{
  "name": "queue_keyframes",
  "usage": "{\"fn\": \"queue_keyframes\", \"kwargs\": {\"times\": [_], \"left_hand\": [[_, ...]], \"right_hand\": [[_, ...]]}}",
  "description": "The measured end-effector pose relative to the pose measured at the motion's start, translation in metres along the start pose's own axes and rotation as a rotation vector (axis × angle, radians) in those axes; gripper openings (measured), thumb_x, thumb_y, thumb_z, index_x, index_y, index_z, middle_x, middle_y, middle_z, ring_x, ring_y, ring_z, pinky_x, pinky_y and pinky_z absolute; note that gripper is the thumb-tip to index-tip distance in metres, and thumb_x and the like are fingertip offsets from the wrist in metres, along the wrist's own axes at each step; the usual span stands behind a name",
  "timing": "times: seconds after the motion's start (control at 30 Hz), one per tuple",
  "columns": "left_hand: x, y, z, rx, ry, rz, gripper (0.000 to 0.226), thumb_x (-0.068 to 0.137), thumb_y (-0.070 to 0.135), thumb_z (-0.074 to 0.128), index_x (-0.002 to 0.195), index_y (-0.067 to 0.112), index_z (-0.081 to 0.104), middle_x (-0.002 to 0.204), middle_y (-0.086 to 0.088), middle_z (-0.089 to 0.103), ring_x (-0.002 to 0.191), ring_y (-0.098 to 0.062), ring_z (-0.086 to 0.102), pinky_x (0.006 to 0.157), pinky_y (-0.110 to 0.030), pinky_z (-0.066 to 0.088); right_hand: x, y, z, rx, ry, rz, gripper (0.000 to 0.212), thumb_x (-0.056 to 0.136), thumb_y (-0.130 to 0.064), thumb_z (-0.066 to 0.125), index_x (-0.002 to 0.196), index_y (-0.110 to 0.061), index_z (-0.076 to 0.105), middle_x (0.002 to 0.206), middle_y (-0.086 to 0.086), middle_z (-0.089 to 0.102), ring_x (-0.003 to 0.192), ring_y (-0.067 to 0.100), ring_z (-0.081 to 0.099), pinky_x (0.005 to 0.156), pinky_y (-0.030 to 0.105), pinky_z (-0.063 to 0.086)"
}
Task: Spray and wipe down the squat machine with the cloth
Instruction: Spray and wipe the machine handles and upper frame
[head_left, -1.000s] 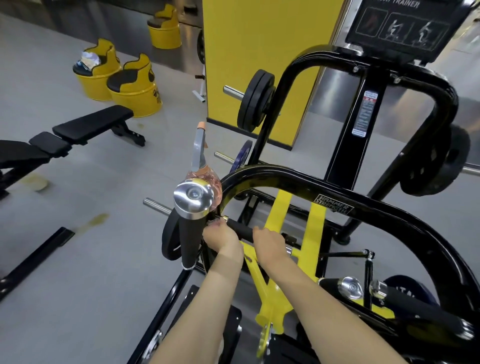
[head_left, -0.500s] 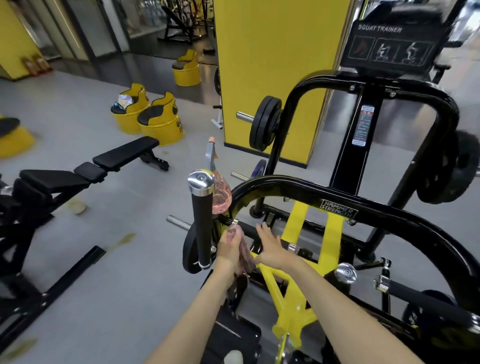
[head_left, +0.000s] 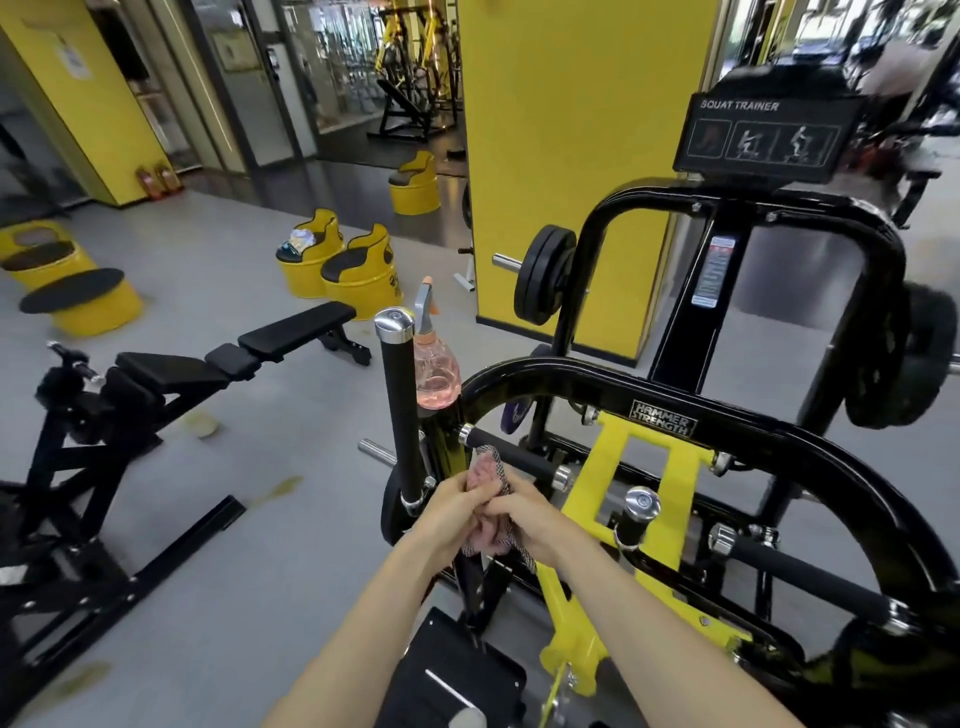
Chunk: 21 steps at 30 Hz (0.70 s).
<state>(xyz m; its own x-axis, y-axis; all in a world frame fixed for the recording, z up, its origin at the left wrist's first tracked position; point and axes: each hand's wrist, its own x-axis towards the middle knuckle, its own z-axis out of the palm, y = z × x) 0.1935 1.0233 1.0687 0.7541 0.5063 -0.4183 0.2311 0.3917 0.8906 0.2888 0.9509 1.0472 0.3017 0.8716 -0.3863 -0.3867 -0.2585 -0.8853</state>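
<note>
Two sets of fingers (head_left: 464, 496) are curled round the bunched cloth (head_left: 485, 470), held between left hand (head_left: 447, 514) and right hand (head_left: 532, 525) just before a short grip of the squat machine (head_left: 571, 376). The spray bottle (head_left: 435, 366), perched on the frame, could be toppled if the neighbouring upright handle (head_left: 400, 410) is jolted.

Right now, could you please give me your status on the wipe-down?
Left hand and right hand both grip cloth. Cloth bunched between them, at squat machine. Spray bottle perched on it, untouched.

the squat machine (head_left: 675, 395) is black with yellow bars. the cloth (head_left: 485, 475) is pink with a black-and-white check edge. the spray bottle (head_left: 435, 366) is clear pink.
</note>
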Motion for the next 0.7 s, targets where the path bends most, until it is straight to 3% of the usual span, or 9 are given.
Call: {"fn": "queue_keyframes", "kwargs": {"times": [0.1,0.23,0.3,0.37,0.43,0.5,0.57,0.63,0.7], "left_hand": [[-0.009,-0.001,0.003,0.093,0.019,0.022,0.03,0.102,0.014,0.039,0.111,-0.008,0.057,0.06,-0.021,0.054,0.048,-0.026,0.057,0.05,-0.031,0.053],[-0.01,0.011,0.005,0.231,0.116,0.025,0.028,0.101,0.012,0.039,0.108,0.015,0.065,0.099,-0.012,0.067,0.093,-0.021,0.065,0.081,-0.039,0.057],[-0.008,0.018,0.002,0.358,0.105,0.017,0.028,0.101,0.014,0.039,0.111,0.019,0.065,0.109,-0.007,0.065,0.102,-0.019,0.061,0.085,-0.041,0.054],[-0.008,0.025,-0.003,0.474,0.078,0.046,0.027,0.1,0.016,0.042,0.11,0.024,0.065,0.11,-0.004,0.064,0.103,-0.019,0.06,0.084,-0.039,0.053],[-0.007,0.033,-0.009,0.612,0.034,0.132,0.022,0.096,0.016,0.053,0.105,0.029,0.068,0.104,-0.002,0.068,0.1,-0.02,0.062,0.083,-0.038,0.053],[-0.005,0.044,-0.012,0.713,-0.042,0.19,0.021,0.089,0.014,0.062,0.103,0.029,0.07,0.099,0.001,0.07,0.097,-0.019,0.064,0.085,-0.037,0.052],[-0.003,0.054,-0.014,0.797,-0.129,0.202,0.024,0.086,0.012,0.065,0.103,0.028,0.071,0.1,0.0,0.07,0.098,-0.02,0.063,0.088,-0.038,0.051],[-0.002,0.065,-0.015,0.856,-0.223,0.208,0.026,0.085,0.013,0.066,0.103,0.03,0.071,0.103,-0.004,0.069,0.1,-0.027,0.062,0.089,-0.042,0.05],[0.001,0.07,-0.017,0.888,-0.246,0.214,0.022,0.086,0.017,0.065,0.103,0.029,0.071,0.105,-0.005,0.068,0.103,-0.028,0.061,0.091,-0.044,0.048]], "right_hand": [[-0.009,0.006,-0.007,0.161,-0.009,0.005,0.029,0.086,0.004,0.055,0.109,-0.012,0.062,0.081,0.023,0.063,0.073,0.035,0.059,0.057,0.037,0.041],[-0.013,0.012,-0.023,0.158,0.202,0.016,0.03,0.09,0.009,0.052,0.117,-0.003,0.059,0.093,0.016,0.068,0.091,0.036,0.063,0.078,0.049,0.051],[-0.017,0.01,-0.028,0.126,0.265,0.034,0.036,0.09,0.011,0.05,0.124,0.0,0.053,0.099,0.013,0.064,0.093,0.033,0.064,0.08,0.046,0.053],[-0.018,0.009,-0.034,0.083,0.26,0.082,0.056,0.087,0.011,0.055,0.135,-0.016,0.042,0.115,0.012,0.057,0.098,0.027,0.061,0.079,0.038,0.052],[-0.02,0.003,-0.038,0.011,0.219,0.085,0.082,0.082,0.011,0.057,0.146,-0.033,0.027,0.138,0.007,0.039,0.121,0.026,0.048,0.097,0.039,0.046],[-0.019,-0.004,-0.04,-0.017,0.154,0.029,0.088,0.079,0.011,0.056,0.147,-0.036,0.027,0.14,0.0,0.029,0.133,0.024,0.033,0.106,0.039,0.038],[-0.019,-0.011,-0.036,-0.07,0.082,-0.031,0.076,0.076,0.008,0.061,0.139,-0.031,0.045,0.134,-0.006,0.038,0.128,0.02,0.039,0.097,0.03,0.043],[-0.014,-0.016,-0.035,-0.228,0.055,-0.079,0.049,0.067,-0.01,0.073,0.112,-0.029,0.066,0.128,-0.006,0.045,0.124,0.019,0.045,0.096,0.029,0.043],[-0.016,-0.02,-0.034,-0.376,0.066,-0.101,0.023,0.066,-0.025,0.08,0.087,-0.021,0.071,0.114,-0.005,0.052,0.112,0.016,0.054,0.093,0.03,0.045]]}}
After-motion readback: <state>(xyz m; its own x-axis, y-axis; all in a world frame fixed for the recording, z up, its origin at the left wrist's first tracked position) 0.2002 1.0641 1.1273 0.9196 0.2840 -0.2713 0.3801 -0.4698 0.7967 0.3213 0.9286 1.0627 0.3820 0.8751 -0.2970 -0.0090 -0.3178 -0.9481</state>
